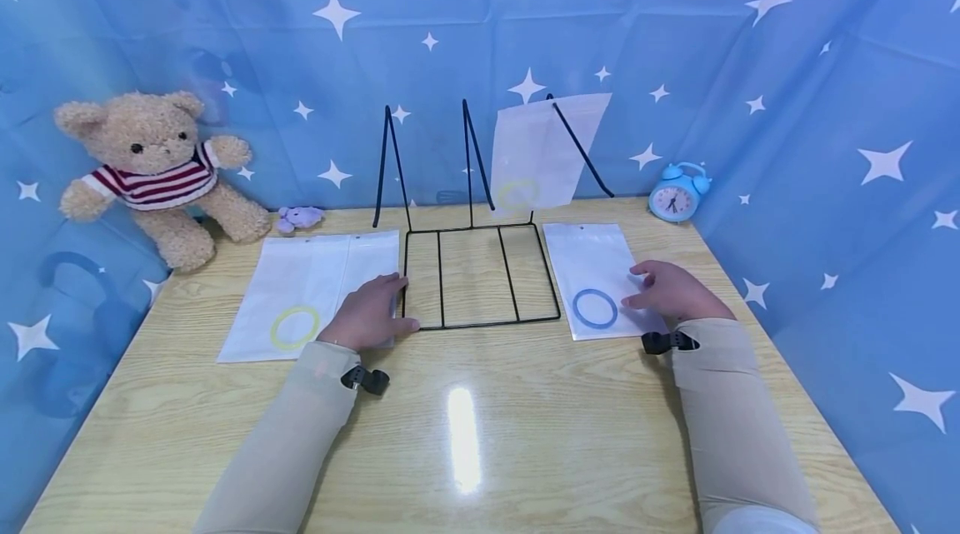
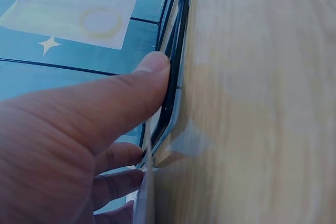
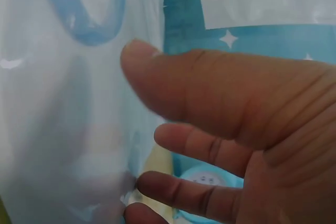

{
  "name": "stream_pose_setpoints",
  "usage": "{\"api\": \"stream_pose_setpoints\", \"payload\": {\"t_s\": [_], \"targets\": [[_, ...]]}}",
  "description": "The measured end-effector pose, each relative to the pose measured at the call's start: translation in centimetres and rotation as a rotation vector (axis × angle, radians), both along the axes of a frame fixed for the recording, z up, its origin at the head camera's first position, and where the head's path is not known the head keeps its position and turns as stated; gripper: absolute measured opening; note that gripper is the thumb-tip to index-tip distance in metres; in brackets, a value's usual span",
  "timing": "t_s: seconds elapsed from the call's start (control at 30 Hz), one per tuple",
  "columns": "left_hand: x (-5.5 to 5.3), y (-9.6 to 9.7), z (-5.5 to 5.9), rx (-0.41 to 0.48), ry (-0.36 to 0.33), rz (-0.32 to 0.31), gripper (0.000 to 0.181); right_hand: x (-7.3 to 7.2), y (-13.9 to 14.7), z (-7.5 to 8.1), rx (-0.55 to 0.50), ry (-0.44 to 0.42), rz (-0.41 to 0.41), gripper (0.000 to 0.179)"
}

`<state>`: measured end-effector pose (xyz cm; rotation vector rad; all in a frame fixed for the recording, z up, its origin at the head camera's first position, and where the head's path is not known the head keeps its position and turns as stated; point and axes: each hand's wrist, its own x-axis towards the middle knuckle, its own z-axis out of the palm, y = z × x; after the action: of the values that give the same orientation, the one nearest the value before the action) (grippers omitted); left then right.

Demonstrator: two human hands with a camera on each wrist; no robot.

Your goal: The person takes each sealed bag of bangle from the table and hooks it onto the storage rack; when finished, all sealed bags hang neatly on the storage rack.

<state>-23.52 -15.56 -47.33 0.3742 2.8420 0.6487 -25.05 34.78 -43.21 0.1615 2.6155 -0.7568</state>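
Note:
My left hand (image 1: 369,311) holds the front left corner of a black wire rack (image 1: 480,326). In the left wrist view the thumb (image 2: 152,66) lies against the rack's wire, and the other fingers curve in beside it. My right hand (image 1: 670,291) is over the right edge of a white plastic bag (image 1: 592,255) with a blue ring (image 1: 595,309). In the right wrist view its thumb and fingers are apart; whether a fingertip touches the bag I cannot tell. A bag (image 1: 536,147) with a yellow ring hangs from the rack's right arm.
Left of the rack, white bags (image 1: 300,276), apparently overlapping, lie flat, one with a yellow ring (image 1: 295,327). A teddy bear (image 1: 161,176), a small purple toy (image 1: 300,218) and a blue alarm clock (image 1: 678,192) stand along the starry curtain (image 1: 450,9) behind the wooden table (image 1: 375,467).

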Motion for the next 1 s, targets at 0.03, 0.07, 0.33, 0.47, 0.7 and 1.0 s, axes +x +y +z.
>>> {"api": "stream_pose_setpoints", "payload": {"t_s": [0.03,0.07,0.33,0.47,0.7,1.0], "targets": [[0.0,0.0,0.0,0.000,0.000,-0.001,0.086,0.0,0.0,-0.1,0.009,-0.003,-0.008,0.084],[-0.1,0.0,0.0,0.000,0.002,-0.003,0.085,-0.1,-0.1,-0.2,0.020,-0.006,-0.014,0.085],[-0.2,0.0,0.2,-0.003,0.004,-0.008,0.085,-0.3,-0.5,-0.6,0.108,-0.008,-0.022,0.090],[-0.1,0.0,0.3,-0.005,0.000,-0.009,0.086,-0.3,-0.7,-0.5,0.098,-0.008,-0.021,0.092],[0.0,-0.1,0.4,-0.006,-0.002,-0.015,0.086,-0.4,-1.1,-0.4,0.027,-0.045,-0.055,0.087],[-0.1,0.0,0.2,-0.002,-0.003,-0.013,0.085,-0.7,-0.7,-1.1,-0.015,-0.011,-0.011,0.061]]}}
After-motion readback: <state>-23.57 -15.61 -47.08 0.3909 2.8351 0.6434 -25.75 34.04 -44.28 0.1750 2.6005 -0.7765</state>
